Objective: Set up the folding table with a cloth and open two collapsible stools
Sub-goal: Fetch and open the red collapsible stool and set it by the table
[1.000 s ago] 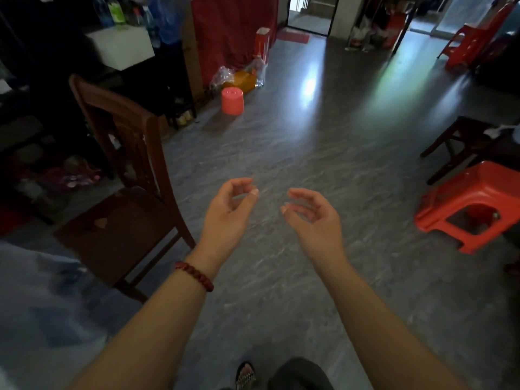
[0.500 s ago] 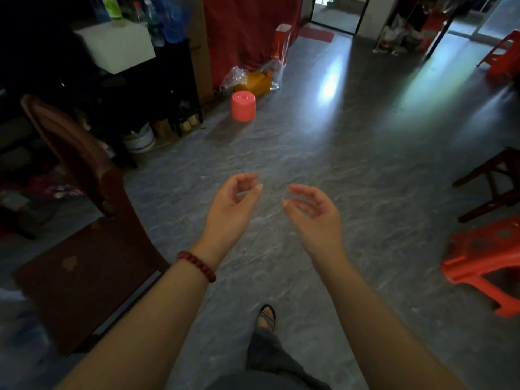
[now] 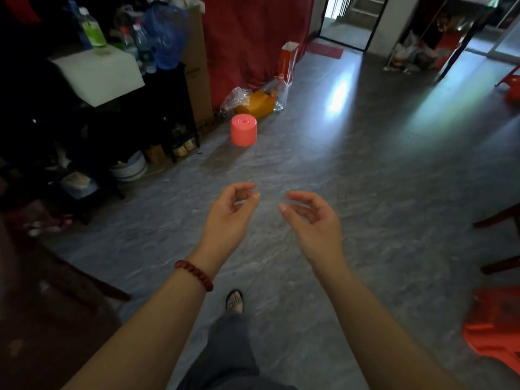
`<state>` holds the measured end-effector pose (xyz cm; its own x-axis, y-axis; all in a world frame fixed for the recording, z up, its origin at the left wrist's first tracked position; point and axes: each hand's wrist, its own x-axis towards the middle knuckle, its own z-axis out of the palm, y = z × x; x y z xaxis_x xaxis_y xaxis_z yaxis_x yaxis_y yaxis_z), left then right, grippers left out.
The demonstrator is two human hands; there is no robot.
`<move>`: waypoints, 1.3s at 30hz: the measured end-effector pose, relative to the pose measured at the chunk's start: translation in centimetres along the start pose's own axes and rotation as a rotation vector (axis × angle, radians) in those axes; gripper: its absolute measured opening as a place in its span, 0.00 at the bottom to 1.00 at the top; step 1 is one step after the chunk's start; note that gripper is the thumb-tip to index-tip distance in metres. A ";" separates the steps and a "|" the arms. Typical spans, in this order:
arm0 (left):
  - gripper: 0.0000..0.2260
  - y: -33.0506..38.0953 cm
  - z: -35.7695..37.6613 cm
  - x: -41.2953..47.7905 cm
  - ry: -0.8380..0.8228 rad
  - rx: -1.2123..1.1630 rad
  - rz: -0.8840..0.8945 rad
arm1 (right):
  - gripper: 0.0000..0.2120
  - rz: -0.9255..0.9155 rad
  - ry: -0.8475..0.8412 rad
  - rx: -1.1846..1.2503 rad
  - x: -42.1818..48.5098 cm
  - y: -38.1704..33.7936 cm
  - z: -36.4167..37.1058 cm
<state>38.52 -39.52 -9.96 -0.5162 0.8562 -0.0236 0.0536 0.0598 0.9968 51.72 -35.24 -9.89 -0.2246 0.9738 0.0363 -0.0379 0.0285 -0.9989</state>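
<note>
Ahead, left hand (image 3: 228,220) and right hand (image 3: 315,223), both hands loosely curled, empty (bottle (image 3: 94,33) of green liquid far left).

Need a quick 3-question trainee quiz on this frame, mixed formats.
1. True or false: the right hand grips a cloth.
2. Multiple choice: the pink cylinder stands on A) the floor, B) the white box, C) a chair seat.
3. Fill in: the bead bracelet is on the ___ wrist.

Key: 1 false, its fingers are loosely curled and hold nothing; 2 A; 3 left.
</note>
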 end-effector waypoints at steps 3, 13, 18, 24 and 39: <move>0.07 -0.3 1.2 6.3 0.000 -0.013 -0.009 | 0.10 0.006 -0.003 -0.033 6.2 0.8 0.5; 0.06 2.4 3.8 31.2 -0.074 -0.028 0.032 | 0.10 -0.018 0.003 -0.056 30.3 0.2 6.8; 0.06 2.5 4.1 39.7 -0.055 -0.024 0.017 | 0.09 -0.019 0.019 -0.060 38.8 0.4 8.2; 0.06 1.5 6.2 49.4 -0.039 -0.038 -0.050 | 0.09 0.023 0.013 -0.080 49.0 2.4 8.4; 0.07 4.6 17.5 78.3 0.034 -0.038 -0.001 | 0.09 0.013 -0.076 -0.124 81.5 2.5 7.1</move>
<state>13.26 36.78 -8.56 -0.5450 0.8381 -0.0224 0.0213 0.0406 0.9989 26.39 42.63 -9.25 -0.2974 0.9545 0.0209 0.0846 0.0481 -0.9952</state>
